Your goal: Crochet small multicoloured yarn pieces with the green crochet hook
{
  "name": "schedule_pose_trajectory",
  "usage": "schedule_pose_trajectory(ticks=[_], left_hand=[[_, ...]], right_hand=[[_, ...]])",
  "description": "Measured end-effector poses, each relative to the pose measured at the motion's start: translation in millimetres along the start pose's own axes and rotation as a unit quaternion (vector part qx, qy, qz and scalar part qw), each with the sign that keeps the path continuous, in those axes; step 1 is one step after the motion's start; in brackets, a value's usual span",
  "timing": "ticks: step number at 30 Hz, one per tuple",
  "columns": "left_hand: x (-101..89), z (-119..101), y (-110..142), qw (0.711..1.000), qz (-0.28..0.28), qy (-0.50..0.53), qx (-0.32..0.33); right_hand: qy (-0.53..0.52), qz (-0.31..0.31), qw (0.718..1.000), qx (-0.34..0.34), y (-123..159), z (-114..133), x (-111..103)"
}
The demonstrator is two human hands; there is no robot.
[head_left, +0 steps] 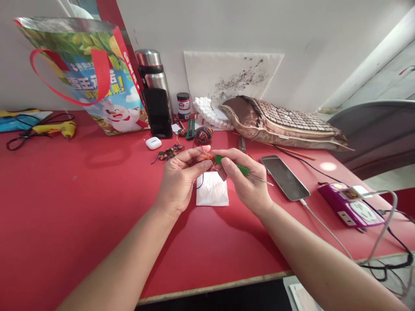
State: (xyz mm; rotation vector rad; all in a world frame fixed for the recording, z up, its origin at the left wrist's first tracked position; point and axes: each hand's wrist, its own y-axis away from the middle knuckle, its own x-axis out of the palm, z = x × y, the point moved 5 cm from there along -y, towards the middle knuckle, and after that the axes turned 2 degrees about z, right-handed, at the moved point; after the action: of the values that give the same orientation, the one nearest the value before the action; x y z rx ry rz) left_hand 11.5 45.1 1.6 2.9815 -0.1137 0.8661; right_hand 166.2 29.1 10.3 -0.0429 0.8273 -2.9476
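My left hand (183, 177) pinches a small piece of orange and dark crochet work (206, 159) between thumb and fingers. My right hand (244, 177) is closed on a crochet hook (243, 169) with a green handle, its metal shaft sticking out to the right. The hook's other end meets the crochet piece at the left fingertips; the exact stitch is too small to make out. A dark yarn strand hangs below the left hand. Under the hands lies a folded white tissue (212, 192). Behind them sit a multicoloured yarn ball (203, 134) and another crocheted piece (170, 152).
On the red table (97, 216) stand a colourful bag (113, 86), a steel flask (155, 71) and an upright black phone (158, 114). A yellow glue gun (58, 128) lies left. To the right are a charging phone (285, 177), a purple power strip (352, 205) with cables and a brown cushion-like bag (285, 119).
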Motion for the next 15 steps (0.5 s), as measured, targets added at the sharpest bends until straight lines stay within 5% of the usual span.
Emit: schedule_pose_trajectory(ticks=[9, 15], left_hand=[[2.0, 5.1, -0.1, 1.0, 0.016, 0.023, -0.003], [-1.2, 3.7, 1.2, 1.0, 0.01, 0.004, -0.007]], right_hand=[[-0.191, -0.026, 0.975, 0.11, -1.2, -12.2, 3.3], [-0.161, -0.003, 0.982, 0.102, -1.0, -12.3, 0.5]])
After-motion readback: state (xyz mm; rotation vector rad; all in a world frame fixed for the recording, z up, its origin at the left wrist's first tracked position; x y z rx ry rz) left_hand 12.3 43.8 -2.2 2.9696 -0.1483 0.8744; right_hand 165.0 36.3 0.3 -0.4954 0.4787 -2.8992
